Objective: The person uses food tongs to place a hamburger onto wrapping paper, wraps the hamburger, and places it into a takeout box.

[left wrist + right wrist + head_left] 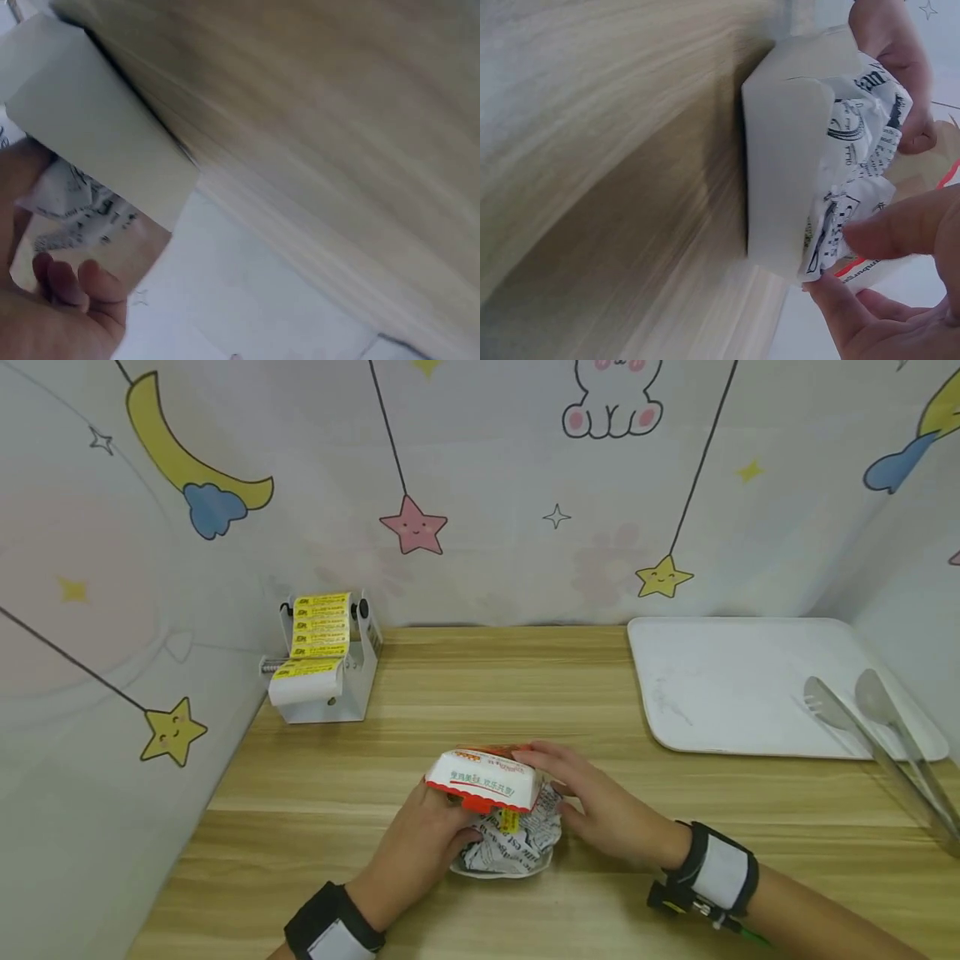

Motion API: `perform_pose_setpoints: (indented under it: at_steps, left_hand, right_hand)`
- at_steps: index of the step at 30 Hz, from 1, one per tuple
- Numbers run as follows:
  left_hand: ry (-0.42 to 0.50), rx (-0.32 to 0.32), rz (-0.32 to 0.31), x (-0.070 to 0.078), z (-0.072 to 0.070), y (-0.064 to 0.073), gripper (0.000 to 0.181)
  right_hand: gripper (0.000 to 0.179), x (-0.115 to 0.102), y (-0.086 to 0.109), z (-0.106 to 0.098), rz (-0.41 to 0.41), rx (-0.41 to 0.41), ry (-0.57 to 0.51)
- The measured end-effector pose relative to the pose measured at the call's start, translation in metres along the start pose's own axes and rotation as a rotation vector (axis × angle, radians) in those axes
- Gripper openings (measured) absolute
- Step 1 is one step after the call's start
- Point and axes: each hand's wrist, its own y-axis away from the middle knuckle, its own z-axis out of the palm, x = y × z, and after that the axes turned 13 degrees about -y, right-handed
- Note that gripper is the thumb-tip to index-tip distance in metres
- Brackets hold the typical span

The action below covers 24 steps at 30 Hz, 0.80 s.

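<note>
A white and red paper burger box stands on the table, its lid raised and tilted over the base. In the base lies a burger-shaped bundle in newsprint-pattern paper, with a small yellow label on its front. My left hand curls round the box's left side, thumb by the wrapped bundle; the lid hides some of its fingers. My right hand has fingers on the lid's right corner. In the right wrist view its thumb presses on the wrapper and a finger touches the box's corner.
A label dispenser with a roll of yellow labels stands at the back left. At the back right lies a white tray, with metal tongs resting across its front edge. Printed walls bound the table behind and at both sides.
</note>
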Motion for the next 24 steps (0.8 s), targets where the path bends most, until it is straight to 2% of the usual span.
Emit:
perform_pose_setpoints:
  at_steps: [5,8,11,15,17,20,24]
  left_hand:
    - [0.118,-0.023,-0.202,0.010,-0.004,0.002,0.050]
    - [0.173,-0.029,-0.279,0.012,-0.006,0.003,0.053]
    - [0.218,-0.025,-0.278,0.011,-0.008,0.007,0.050]
    - [0.283,-0.033,-0.223,0.007,-0.011,0.015,0.045]
    - [0.360,-0.055,-0.205,0.006,-0.012,0.018,0.045]
    - [0.538,-0.110,-0.224,0.003,-0.015,0.022,0.041]
    - [0.807,-0.176,-0.313,-0.002,-0.018,0.023,0.034]
  right_hand:
    - [0.083,0.002,0.003,0.003,-0.017,0.015,0.056]
    - [0.082,0.002,0.003,0.004,-0.013,0.024,0.061]
    - [0.083,0.001,0.003,0.006,0.001,0.029,0.073]
    - [0.083,0.000,0.002,0.007,0.024,0.041,0.097]
    - [0.083,0.000,0.002,0.008,0.026,0.053,0.105]
    - [0.084,0.000,0.003,0.010,0.033,0.067,0.100]
    - [0.087,-0.003,0.003,0.013,0.063,0.064,0.066]
